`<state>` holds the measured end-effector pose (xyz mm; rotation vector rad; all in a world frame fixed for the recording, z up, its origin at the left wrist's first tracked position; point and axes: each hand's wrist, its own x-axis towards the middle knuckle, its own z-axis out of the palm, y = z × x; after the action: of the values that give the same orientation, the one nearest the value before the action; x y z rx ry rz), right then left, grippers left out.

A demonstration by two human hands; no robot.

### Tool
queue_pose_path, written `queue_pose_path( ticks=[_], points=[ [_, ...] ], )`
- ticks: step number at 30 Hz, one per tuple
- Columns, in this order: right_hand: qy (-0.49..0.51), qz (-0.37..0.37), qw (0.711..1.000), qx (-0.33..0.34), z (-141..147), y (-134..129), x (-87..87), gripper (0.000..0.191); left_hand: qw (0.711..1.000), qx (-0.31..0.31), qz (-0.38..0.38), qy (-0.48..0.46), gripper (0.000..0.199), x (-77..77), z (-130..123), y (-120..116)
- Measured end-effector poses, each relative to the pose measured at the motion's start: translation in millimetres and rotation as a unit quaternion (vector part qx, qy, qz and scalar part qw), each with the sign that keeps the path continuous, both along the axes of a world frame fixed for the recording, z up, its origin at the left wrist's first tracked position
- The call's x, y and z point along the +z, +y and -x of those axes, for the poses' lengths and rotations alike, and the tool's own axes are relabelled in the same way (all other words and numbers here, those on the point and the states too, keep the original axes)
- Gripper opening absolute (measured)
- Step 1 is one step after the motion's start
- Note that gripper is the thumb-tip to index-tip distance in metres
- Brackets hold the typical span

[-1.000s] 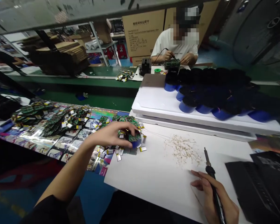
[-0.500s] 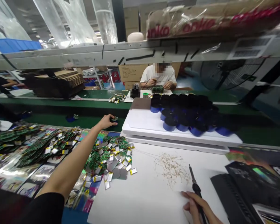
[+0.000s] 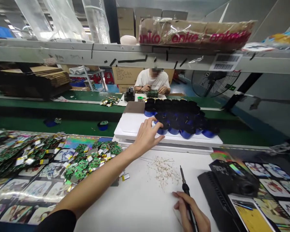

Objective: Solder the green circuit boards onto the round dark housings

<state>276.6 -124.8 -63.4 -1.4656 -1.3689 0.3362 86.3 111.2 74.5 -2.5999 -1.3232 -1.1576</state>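
Note:
My left hand [image 3: 148, 133] reaches over the white foam tray [image 3: 130, 127]. Its thumb and fingers are apart, curved about the left side of the nearest blue-and-black round housing [image 3: 162, 129]; firm contact is not clear. Several more such housings [image 3: 183, 116] stand packed together behind and to the right. In my right hand [image 3: 192, 211] is a soldering iron [image 3: 185, 187], held like a pen with its tip pointing up and away. Thin wire scraps [image 3: 163, 170] lie on the white sheet [image 3: 145, 199] left of the iron.
Green circuit boards with silver battery cells [image 3: 87, 161] are heaped to the left. On the green belt stands a blue housing with a board [image 3: 102, 125]. A black device [image 3: 234, 180] sits at right. Across the bench, another person [image 3: 152, 80] works below a shelf beam [image 3: 87, 53].
My left hand has let go of the blue housing with a board on the belt and moved right to the housings on the tray. My right hand still holds the soldering iron.

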Motion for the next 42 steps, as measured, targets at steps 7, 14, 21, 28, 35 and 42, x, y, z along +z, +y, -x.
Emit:
queue_pose_path(
  ticks=[7,14,21,28,35,42],
  points=[
    [0.005,0.022,0.999,0.043,-14.5,1.7,-5.9,0.022,0.965,-0.116,0.135,-0.195,0.032,3.5,23.8,-12.6],
    [0.223,-0.009,0.975,0.002,-15.2,8.7,0.1,0.038,0.911,-0.257,0.322,0.033,0.031,-20.0,85.9,-97.2],
    [0.167,0.059,0.984,0.007,-15.7,9.6,11.7,0.025,0.954,-0.116,0.260,0.094,0.069,-92.8,79.8,-142.9],
    [0.124,0.080,0.989,-0.010,-21.5,-4.4,8.7,0.019,0.918,-0.158,0.362,0.019,0.072,-45.6,131.6,-120.2],
    [0.089,0.108,0.990,-0.014,-24.7,-6.7,3.8,0.020,0.960,-0.039,0.265,0.083,0.038,-58.6,181.2,-89.6],
    [0.085,0.060,0.994,-0.022,-26.2,-8.6,0.5,0.021,0.963,-0.042,0.200,0.174,0.040,-78.8,186.1,-89.3]
  ],
)
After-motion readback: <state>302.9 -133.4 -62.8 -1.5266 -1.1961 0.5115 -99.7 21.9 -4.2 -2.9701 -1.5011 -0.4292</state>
